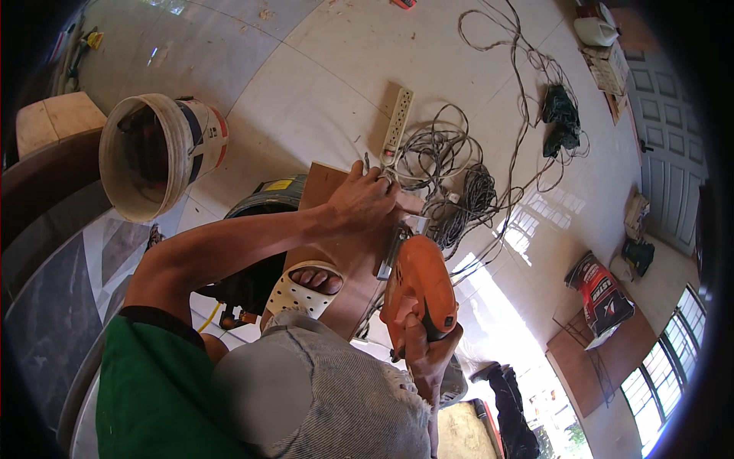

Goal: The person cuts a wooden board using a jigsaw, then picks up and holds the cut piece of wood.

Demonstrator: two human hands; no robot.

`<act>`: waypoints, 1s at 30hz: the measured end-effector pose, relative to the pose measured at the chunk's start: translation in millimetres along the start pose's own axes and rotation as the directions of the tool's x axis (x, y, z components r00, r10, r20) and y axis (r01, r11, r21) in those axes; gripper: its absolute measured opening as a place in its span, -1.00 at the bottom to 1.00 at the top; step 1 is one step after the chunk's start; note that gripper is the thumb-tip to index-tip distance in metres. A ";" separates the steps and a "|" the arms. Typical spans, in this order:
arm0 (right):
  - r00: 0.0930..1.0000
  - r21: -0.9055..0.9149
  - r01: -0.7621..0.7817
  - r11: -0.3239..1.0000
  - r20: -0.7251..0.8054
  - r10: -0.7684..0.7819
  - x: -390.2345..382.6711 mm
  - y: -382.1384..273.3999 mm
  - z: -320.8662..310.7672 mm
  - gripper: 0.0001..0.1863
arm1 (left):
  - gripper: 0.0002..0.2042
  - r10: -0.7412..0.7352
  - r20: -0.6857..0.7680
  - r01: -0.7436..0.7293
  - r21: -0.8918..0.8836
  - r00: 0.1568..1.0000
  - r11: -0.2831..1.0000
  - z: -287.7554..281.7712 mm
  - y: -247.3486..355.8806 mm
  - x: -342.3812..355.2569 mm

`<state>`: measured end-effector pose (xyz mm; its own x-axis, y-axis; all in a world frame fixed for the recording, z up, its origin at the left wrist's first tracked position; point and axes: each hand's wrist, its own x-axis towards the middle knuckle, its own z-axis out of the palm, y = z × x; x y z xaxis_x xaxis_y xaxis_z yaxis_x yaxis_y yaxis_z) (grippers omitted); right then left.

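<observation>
My right hand [430,346] is wrapped around the handle of an orange jigsaw [419,287]. The saw's metal base rests at the right edge of a brown wooden board [327,251]. On the board's far end lies my left hand [361,197], its fingers curled over the edge close to the saw's front. A thin grey pointed thing [366,162] sticks up by those fingers; its kind is unclear. My foot in a cream sandal [302,289] presses on the board's near part. Where the blade meets the wood is hidden.
A dark rounded machine [264,197] is under the board. To the left stands a white bucket [141,157]. Beyond the board lie a power strip [397,122] and tangled cords [478,191]. A red-and-black sack [600,298] leans at the right.
</observation>
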<state>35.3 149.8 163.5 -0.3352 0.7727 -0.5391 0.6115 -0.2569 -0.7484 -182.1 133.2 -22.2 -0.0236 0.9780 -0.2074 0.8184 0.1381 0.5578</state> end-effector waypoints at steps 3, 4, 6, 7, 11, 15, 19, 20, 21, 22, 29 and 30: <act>0.999 0.003 0.029 1.000 -0.013 -0.029 1.0 1.6 0.9 -0.69 | -0.42 -0.003 -0.011 0.002 -0.021 1.000 1.000 0.1 0.2 -0.4; 1.000 0.006 0.012 1.000 -0.004 -0.012 0.9 2.1 0.4 -0.68 | -0.42 -0.003 -0.014 0.002 -0.032 1.000 0.999 0.0 0.1 -0.4; 1.000 0.011 -0.020 1.000 0.015 0.020 0.2 2.9 -1.4 -0.68 | -0.42 -0.007 -0.020 0.006 -0.045 1.000 0.999 -0.2 0.3 -0.4; 0.999 0.018 -0.034 0.999 0.019 0.034 -0.2 3.4 -2.0 -0.67 | -0.42 -0.007 -0.020 0.006 -0.053 1.000 0.999 -0.4 0.5 -0.5; 0.998 0.017 -0.048 0.999 0.032 0.047 0.4 4.7 -3.9 -0.68 | -0.42 -0.015 -0.021 0.014 -0.042 1.000 0.999 -0.5 1.2 -0.3; 0.998 0.032 -0.057 0.998 0.022 0.056 0.9 2.5 -2.7 -0.71 | -0.44 -0.014 -0.044 0.013 -0.020 0.999 1.000 0.5 2.1 -0.4; 0.994 0.062 -0.108 0.992 0.029 0.106 1.8 -2.2 -0.9 -0.73 | -0.45 0.002 -0.068 -0.003 -0.009 0.998 1.000 1.8 1.9 -0.4; 0.994 0.085 -0.112 0.990 0.021 0.110 1.2 -3.0 0.2 -0.73 | -0.46 0.002 -0.074 -0.002 -0.002 0.997 1.000 2.1 1.7 -0.4; 0.993 0.094 -0.117 0.989 0.019 0.116 1.1 -3.5 0.8 -0.74 | -0.46 0.004 -0.078 -0.003 0.004 0.997 1.000 2.4 1.4 -0.5; 0.994 0.094 -0.113 0.989 0.015 0.112 1.1 -3.7 0.8 -0.74 | -0.47 0.006 -0.080 -0.006 0.005 0.997 1.000 2.7 1.4 -1.0; 0.997 0.041 -0.081 0.996 -0.007 0.082 1.9 1.6 0.2 -0.78 | -0.48 0.006 -0.129 -0.004 0.010 0.992 1.000 7.1 0.9 -0.4; 0.995 0.054 -0.095 0.994 0.003 0.095 2.0 1.3 -0.6 -0.79 | -0.49 0.007 -0.141 -0.006 0.008 0.990 1.000 7.7 0.7 -0.5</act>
<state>35.8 151.3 161.7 -0.2780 0.7429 -0.6090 0.6010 -0.3600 -0.7136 -177.1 131.6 -27.8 -0.0986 0.9913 -0.0877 0.8231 0.1308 0.5526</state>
